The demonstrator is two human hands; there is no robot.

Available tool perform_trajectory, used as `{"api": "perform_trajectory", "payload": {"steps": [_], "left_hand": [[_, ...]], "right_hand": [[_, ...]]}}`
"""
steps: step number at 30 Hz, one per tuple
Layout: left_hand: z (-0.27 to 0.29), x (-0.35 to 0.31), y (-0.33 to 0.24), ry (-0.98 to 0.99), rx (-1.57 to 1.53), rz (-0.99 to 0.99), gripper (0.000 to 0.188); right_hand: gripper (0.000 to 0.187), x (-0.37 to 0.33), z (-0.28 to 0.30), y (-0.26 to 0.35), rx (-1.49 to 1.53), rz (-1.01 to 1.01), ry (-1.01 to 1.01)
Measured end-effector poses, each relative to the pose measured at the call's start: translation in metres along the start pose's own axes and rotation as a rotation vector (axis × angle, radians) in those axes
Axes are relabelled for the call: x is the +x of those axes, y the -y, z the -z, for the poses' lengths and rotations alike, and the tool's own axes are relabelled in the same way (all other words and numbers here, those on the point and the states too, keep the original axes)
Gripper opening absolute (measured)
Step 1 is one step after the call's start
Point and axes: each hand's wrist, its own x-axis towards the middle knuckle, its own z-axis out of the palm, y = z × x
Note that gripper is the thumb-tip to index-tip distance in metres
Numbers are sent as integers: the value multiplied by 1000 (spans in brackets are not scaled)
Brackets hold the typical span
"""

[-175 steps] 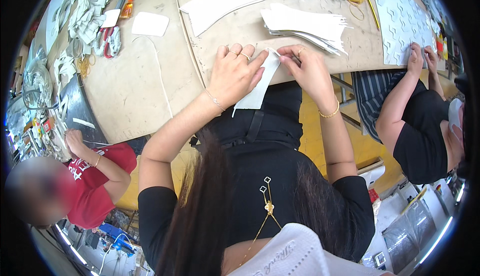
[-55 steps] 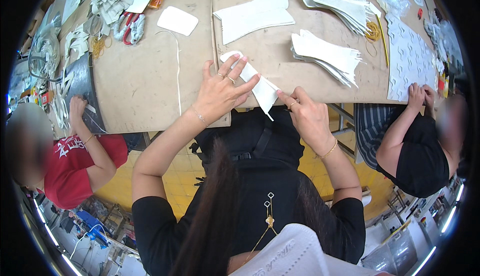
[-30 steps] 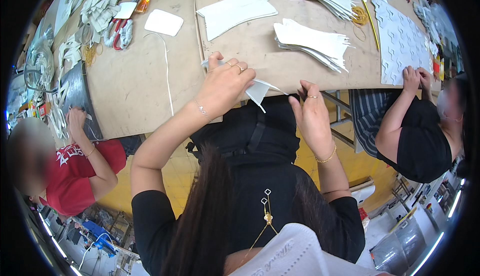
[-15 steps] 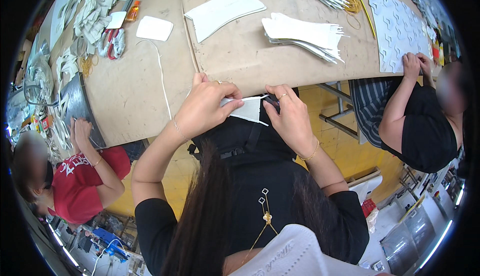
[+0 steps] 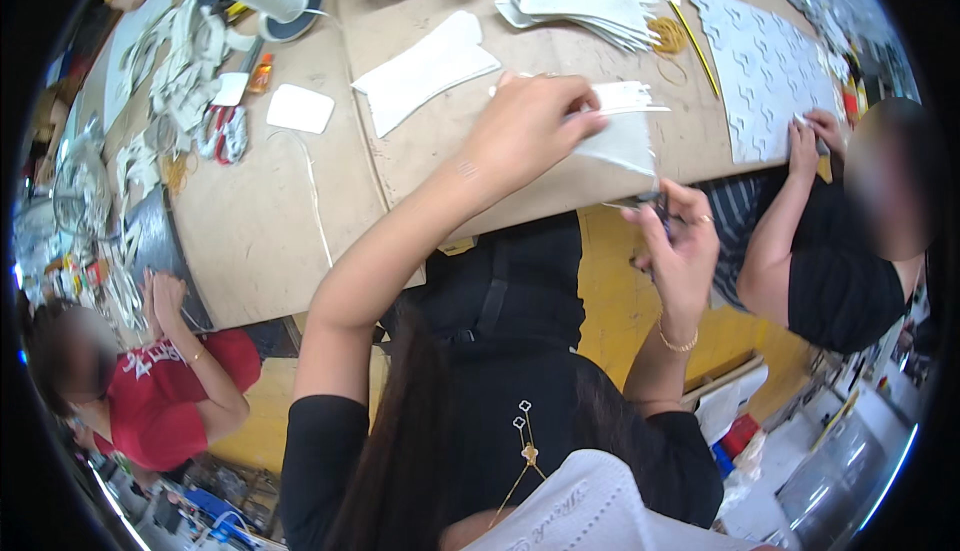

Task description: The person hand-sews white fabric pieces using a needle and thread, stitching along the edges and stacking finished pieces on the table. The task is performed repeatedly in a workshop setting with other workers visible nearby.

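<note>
My left hand (image 5: pixel 535 131) is stretched out over the table, thumb and fingers closed on a white fabric piece (image 5: pixel 618 143) with narrow strips along its edge. This piece lies over the spot of a stack of similar white pieces, most of which my hand and the piece hide. Just beyond the table's front edge, my right hand (image 5: pixel 680 246) is closed around a small dark cutting tool, seemingly thread snips (image 5: pixel 652 199). Its tip points up toward the fabric's lower corner; whether they touch is not visible. Motion blurs the right fingers slightly.
Flat white pieces (image 5: pixel 425 71) lie left of my hand, another white stack (image 5: pixel 585 1) behind it. A yellow pencil-like stick (image 5: pixel 695 46), rubber bands (image 5: pixel 665 39) and red-handled scissors (image 5: pixel 222 136) are on the table (image 5: pixel 270 201). People work at either side.
My left hand has moved forward and right, carrying the white piece from the table's edge onto the stack. My right hand has drawn away to the right with the tool. The view has shifted.
</note>
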Motion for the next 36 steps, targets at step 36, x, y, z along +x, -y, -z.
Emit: {"api": "perform_trajectory", "payload": {"steps": [36], "left_hand": [[77,-126,43,53,551,226,43]], "right_hand": [[37,21,-24,51,350,248,586]]}}
